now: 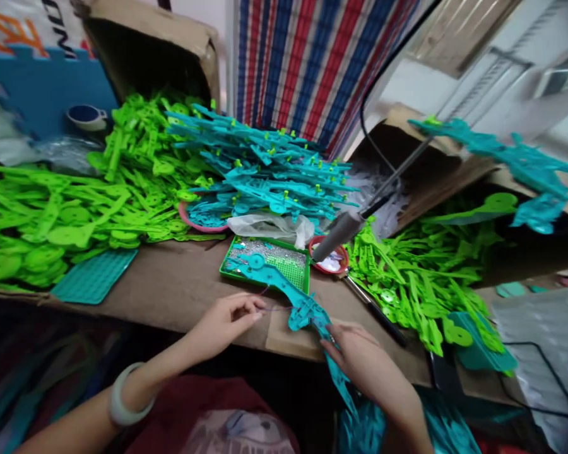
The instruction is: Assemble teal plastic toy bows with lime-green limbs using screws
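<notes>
While our right hand (357,345) clasps the long, turquoise plastic strip (289,292), which reaches over the green plastic tray (294,271), our left hand (234,316) pinches a thin, dark strand (279,308), fingertips together; we do well to steady the strip and keep the strand's pull light, even.

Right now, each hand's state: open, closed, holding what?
Left hand: closed, apparently pinching a thin purplish strand.
Right hand: closed, holding a long turquoise plastic piece.
</notes>
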`<action>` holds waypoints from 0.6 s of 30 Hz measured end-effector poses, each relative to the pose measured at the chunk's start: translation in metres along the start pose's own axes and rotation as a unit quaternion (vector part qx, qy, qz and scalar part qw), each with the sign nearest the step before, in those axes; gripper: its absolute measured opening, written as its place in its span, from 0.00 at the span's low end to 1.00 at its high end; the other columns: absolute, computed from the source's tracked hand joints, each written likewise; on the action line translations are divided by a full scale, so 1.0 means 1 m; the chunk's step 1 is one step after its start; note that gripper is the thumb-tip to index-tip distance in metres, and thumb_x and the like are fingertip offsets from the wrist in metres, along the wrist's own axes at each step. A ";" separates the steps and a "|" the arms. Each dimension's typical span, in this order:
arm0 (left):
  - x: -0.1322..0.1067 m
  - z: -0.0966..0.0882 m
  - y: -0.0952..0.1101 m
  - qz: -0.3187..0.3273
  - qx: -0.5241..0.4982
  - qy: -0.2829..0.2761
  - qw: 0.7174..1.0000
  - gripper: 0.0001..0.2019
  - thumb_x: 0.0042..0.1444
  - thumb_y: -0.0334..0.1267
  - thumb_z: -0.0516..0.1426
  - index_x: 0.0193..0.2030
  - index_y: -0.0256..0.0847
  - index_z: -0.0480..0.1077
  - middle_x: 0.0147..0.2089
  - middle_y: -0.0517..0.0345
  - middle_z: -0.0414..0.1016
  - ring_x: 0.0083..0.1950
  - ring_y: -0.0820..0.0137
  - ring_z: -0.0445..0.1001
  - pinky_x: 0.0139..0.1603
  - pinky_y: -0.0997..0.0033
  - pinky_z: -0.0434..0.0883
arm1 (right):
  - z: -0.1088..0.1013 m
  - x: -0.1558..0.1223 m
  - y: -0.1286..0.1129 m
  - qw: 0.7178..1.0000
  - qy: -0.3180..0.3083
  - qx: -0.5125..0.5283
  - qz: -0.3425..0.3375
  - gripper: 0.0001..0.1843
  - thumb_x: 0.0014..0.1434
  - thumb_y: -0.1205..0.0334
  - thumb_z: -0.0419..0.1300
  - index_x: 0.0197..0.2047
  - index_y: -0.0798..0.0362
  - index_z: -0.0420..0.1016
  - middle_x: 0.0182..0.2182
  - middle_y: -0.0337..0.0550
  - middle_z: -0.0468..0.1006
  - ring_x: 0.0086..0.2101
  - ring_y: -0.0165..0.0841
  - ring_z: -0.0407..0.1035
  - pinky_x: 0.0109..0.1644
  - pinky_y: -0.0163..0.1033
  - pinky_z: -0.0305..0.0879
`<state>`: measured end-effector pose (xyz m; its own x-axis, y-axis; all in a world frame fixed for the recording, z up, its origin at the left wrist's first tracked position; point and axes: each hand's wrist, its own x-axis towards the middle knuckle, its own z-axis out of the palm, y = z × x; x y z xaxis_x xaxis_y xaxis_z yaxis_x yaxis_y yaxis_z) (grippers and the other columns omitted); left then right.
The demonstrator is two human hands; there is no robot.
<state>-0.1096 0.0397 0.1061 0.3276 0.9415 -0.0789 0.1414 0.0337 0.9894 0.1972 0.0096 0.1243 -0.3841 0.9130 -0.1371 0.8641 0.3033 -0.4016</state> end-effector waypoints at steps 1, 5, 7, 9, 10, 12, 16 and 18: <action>-0.004 0.002 0.000 -0.033 -0.051 -0.009 0.998 0.12 0.57 0.47 0.62 0.28 0.43 0.71 0.51 0.49 0.80 0.54 0.54 0.77 0.57 0.57 0.68 | -0.005 -0.002 -0.013 0.999 -0.023 0.016 -0.039 0.08 0.68 0.54 0.56 0.41 0.44 0.76 0.29 0.46 0.80 0.32 0.42 0.76 0.37 0.44 0.68; -0.013 0.016 0.004 -0.086 -0.228 -0.071 0.967 0.13 0.58 0.48 0.63 0.37 0.44 0.66 0.52 0.47 0.79 0.57 0.54 0.76 0.59 0.53 0.69 | 0.009 0.023 -0.062 0.989 0.081 0.072 -0.100 0.16 0.70 0.53 0.54 0.59 0.42 0.69 0.38 0.47 0.80 0.33 0.41 0.76 0.35 0.44 0.71; -0.014 0.024 0.004 -0.074 -0.264 -0.086 0.958 0.15 0.59 0.48 0.63 0.45 0.44 0.65 0.52 0.47 0.78 0.57 0.55 0.76 0.57 0.55 0.71 | 0.031 0.043 -0.075 0.982 0.136 0.044 -0.121 0.17 0.71 0.58 0.50 0.59 0.46 0.70 0.39 0.50 0.79 0.32 0.41 0.75 0.31 0.44 0.71; -0.010 0.028 0.003 -0.079 -0.289 -0.093 0.950 0.22 0.59 0.48 0.64 0.54 0.44 0.62 0.55 0.45 0.76 0.58 0.55 0.76 0.58 0.56 0.71 | 0.051 0.058 -0.078 0.975 0.165 0.031 -0.144 0.17 0.72 0.62 0.47 0.58 0.47 0.72 0.37 0.51 0.77 0.32 0.40 0.74 0.30 0.43 0.71; -0.007 0.030 0.002 -0.089 -0.311 -0.094 0.942 0.26 0.59 0.49 0.64 0.58 0.45 0.59 0.58 0.44 0.75 0.59 0.56 0.75 0.59 0.55 0.70 | 0.058 0.061 -0.077 0.971 0.183 0.035 -0.149 0.18 0.71 0.64 0.48 0.59 0.47 0.71 0.37 0.51 0.76 0.33 0.40 0.74 0.32 0.42 0.73; 0.001 0.033 0.002 -0.118 -0.369 -0.095 0.917 0.32 0.60 0.51 0.62 0.65 0.47 0.53 0.64 0.44 0.71 0.63 0.57 0.72 0.64 0.55 0.66 | 0.066 0.062 -0.071 0.961 0.222 0.049 -0.157 0.19 0.70 0.66 0.51 0.62 0.47 0.68 0.41 0.52 0.76 0.39 0.40 0.75 0.39 0.43 0.76; 0.013 0.045 0.010 -0.155 -0.436 -0.106 0.880 0.40 0.61 0.51 0.60 0.73 0.46 0.44 0.68 0.43 0.66 0.71 0.60 0.62 0.71 0.57 0.56 | 0.072 0.053 -0.058 0.933 0.311 0.058 -0.171 0.18 0.68 0.72 0.54 0.58 0.49 0.70 0.42 0.50 0.75 0.42 0.37 0.74 0.44 0.41 0.76; 0.019 0.048 0.014 -0.174 -0.395 -0.145 0.891 0.38 0.64 0.52 0.57 0.74 0.45 0.44 0.67 0.44 0.67 0.70 0.61 0.64 0.70 0.57 0.58 | 0.075 0.047 -0.051 0.922 0.343 0.066 -0.169 0.16 0.67 0.74 0.54 0.54 0.50 0.72 0.40 0.48 0.76 0.40 0.35 0.73 0.42 0.40 0.75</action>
<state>-0.0563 0.0418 0.1130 0.6358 0.7057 -0.3126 -0.3815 0.6394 0.6676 0.1107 0.0167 0.0707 -0.2892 0.7438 0.6025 0.6687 0.6074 -0.4289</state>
